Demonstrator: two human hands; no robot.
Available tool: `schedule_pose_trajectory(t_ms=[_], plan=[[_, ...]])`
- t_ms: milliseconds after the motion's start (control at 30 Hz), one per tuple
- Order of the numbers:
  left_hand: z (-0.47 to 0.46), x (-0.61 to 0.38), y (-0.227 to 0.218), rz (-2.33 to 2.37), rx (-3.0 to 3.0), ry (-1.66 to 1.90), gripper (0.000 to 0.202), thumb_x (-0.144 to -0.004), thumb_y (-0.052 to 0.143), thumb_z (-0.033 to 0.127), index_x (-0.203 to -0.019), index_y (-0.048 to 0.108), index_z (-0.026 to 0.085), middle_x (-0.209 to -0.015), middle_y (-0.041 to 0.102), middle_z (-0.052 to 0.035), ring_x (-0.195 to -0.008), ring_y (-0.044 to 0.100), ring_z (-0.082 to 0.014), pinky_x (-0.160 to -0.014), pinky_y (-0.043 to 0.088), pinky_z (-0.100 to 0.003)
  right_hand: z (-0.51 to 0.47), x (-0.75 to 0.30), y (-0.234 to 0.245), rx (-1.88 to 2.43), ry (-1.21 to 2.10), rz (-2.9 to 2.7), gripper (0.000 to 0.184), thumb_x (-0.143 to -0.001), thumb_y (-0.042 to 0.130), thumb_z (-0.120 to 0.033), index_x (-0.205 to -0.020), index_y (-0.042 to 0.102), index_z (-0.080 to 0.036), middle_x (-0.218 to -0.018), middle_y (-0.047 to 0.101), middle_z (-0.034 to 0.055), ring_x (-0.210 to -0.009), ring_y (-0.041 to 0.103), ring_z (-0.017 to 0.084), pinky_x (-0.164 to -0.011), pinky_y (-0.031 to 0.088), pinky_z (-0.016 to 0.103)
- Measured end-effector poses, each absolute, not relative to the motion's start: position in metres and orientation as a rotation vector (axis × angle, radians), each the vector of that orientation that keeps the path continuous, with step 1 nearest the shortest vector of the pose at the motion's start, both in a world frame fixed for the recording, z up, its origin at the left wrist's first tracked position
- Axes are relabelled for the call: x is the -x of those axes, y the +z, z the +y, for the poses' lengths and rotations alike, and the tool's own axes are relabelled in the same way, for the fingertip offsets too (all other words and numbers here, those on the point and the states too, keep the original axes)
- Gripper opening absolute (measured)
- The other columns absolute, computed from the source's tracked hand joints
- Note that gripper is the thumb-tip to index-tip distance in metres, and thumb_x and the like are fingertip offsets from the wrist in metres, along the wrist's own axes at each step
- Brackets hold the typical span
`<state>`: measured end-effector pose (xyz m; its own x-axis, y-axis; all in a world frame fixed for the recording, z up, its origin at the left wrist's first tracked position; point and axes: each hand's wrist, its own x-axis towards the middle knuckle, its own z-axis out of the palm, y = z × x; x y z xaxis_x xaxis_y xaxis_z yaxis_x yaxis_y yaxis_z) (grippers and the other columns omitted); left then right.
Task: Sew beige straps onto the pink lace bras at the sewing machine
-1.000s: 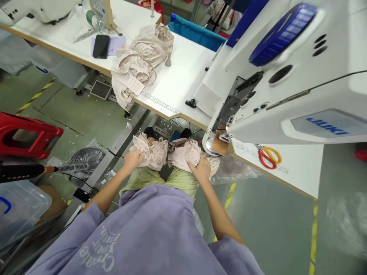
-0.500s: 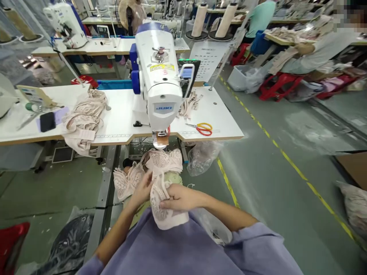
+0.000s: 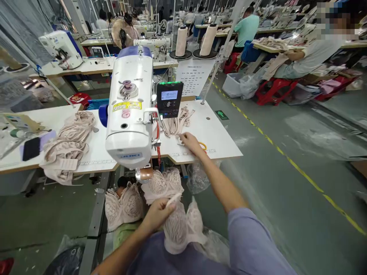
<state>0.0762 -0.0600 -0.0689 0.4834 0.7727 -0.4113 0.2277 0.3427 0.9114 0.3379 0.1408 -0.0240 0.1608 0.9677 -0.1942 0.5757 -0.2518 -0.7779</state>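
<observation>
My left hand point(image 3: 159, 214) is closed on the upper edge of a beige lace bra point(image 3: 175, 227), which hangs over my lap. A pale strip sticks out past its thumb. My right hand point(image 3: 191, 143) reaches over the table, fingers pinched at the near end of a bundle of beige straps point(image 3: 177, 121). Under and beside this hand lie scissors point(image 3: 203, 146), partly hidden, with a yellow handle loop showing. A white sewing machine point(image 3: 130, 110) stands between the hands' sides. More lace bras point(image 3: 162, 185) are heaped below its arm, another bra point(image 3: 126, 206) to the left.
Beige bands point(image 3: 67, 147) pile up on the left of the white table point(image 3: 220, 133), beside a phone point(image 3: 31, 148). A control panel point(image 3: 169, 100) and thread cones point(image 3: 208, 40) stand behind. Co-workers sit farther off; one in grey point(image 3: 318, 53) is at the right.
My right hand has let go of the bra and moved forward to the straps on the table. My left hand still holds the bra, now shifted right. The view has tilted up.
</observation>
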Motion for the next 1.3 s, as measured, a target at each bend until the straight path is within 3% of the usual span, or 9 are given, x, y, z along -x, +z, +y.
schedule_pose_trajectory(t_ms=[133,367,600,833,1000,1067,1133,1200,1300], plan=[[-0.053,-0.072,-0.067,1.104,-1.364,0.425,0.063,-0.082,0.053,0.077,-0.059,0.036,0.02,-0.061,0.031,0.004,-0.059,0.028,-0.0108,-0.056,0.024,-0.025,0.23,-0.339,-0.044,1.98,0.915,-1.249,0.028,-0.098,0.058,-0.036,-0.079,0.061,-0.015,-0.085,0.067,0.008,-0.088,0.062,0.019,-0.081,0.048,0.032],[-0.051,-0.068,-0.051,1.078,-1.55,0.514,0.056,-0.094,0.047,0.063,-0.06,0.035,0.019,-0.062,0.038,0.0012,-0.061,0.038,-0.0134,-0.06,0.028,-0.028,0.249,-0.345,-0.075,1.88,1.15,-1.065,0.031,-0.098,0.061,-0.04,-0.117,0.063,-0.015,-0.11,0.067,0.0065,-0.089,0.067,0.016,-0.078,0.059,0.034],[-0.055,-0.063,-0.039,1.152,-1.611,0.575,0.047,-0.096,0.048,0.051,-0.063,0.036,0.02,-0.063,0.04,0.0013,-0.06,0.041,-0.0138,-0.059,0.028,-0.028,0.227,-0.357,-0.066,1.712,1.16,-0.991,0.025,-0.1,0.051,-0.029,-0.077,0.053,-0.018,-0.059,0.049,-0.0028,-0.051,0.04,0.008,-0.045,0.036,0.02],[-0.062,-0.056,-0.038,1.131,-1.621,0.555,0.041,-0.095,0.052,0.043,-0.064,0.042,0.02,-0.064,0.045,0.0014,-0.061,0.042,-0.014,-0.059,0.029,-0.028,0.201,-0.356,-0.071,1.732,1.194,-1.031,0.017,-0.093,0.06,-0.02,-0.08,0.049,-0.02,-0.062,0.047,-0.0041,-0.051,0.037,0.008,-0.047,0.036,0.018],[-0.069,-0.057,-0.036,1.137,-1.638,0.55,0.04,-0.096,0.053,0.042,-0.064,0.043,0.02,-0.064,0.044,0.0016,-0.062,0.044,-0.0137,-0.06,0.031,-0.027,0.211,-0.345,-0.074,1.859,0.929,-1.044,0.021,-0.086,0.069,-0.032,-0.087,0.05,-0.022,-0.078,0.058,0.0015,-0.074,0.05,0.016,-0.065,0.043,0.025],[-0.072,-0.056,-0.033,1.145,-1.603,0.554,0.032,-0.096,0.053,0.041,-0.073,0.054,0.02,-0.07,0.053,0.0001,-0.066,0.05,-0.0149,-0.063,0.036,-0.027,0.22,-0.34,-0.071,1.888,0.889,-1.044,0.025,-0.08,0.073,-0.032,-0.081,0.051,-0.021,-0.082,0.062,0.0043,-0.085,0.053,0.02,-0.075,0.044,0.029],[-0.074,-0.055,-0.03,1.161,-1.573,0.562,0.023,-0.097,0.053,0.04,-0.099,0.063,0.021,-0.078,0.061,-0.0016,-0.071,0.056,-0.0168,-0.065,0.041,-0.027,0.227,-0.337,-0.067,1.892,0.899,-1.026,0.024,-0.076,0.074,-0.027,-0.073,0.051,-0.021,-0.08,0.063,0.0056,-0.09,0.055,0.023,-0.081,0.043,0.031],[-0.075,-0.052,-0.028,1.187,-1.59,0.584,0.034,-0.098,0.052,0.038,-0.127,0.059,0.023,-0.085,0.067,-0.0032,-0.075,0.062,-0.0188,-0.067,0.046,-0.028,0.229,-0.336,-0.063,1.857,0.929,-0.989,0.02,-0.076,0.07,-0.021,-0.07,0.052,-0.021,-0.076,0.064,0.0048,-0.09,0.056,0.022,-0.082,0.043,0.031],[-0.071,-0.045,-0.026,1.2,-1.676,0.658,0.034,-0.099,0.05,0.033,-0.129,0.062,0.025,-0.099,0.074,-0.0073,-0.091,0.069,-0.0221,-0.08,0.052,-0.032,0.219,-0.339,-0.057,1.738,1.012,-0.916,0.014,-0.083,0.063,-0.022,-0.074,0.053,-0.021,-0.07,0.061,0.0001,-0.076,0.055,0.016,-0.072,0.045,0.026]])
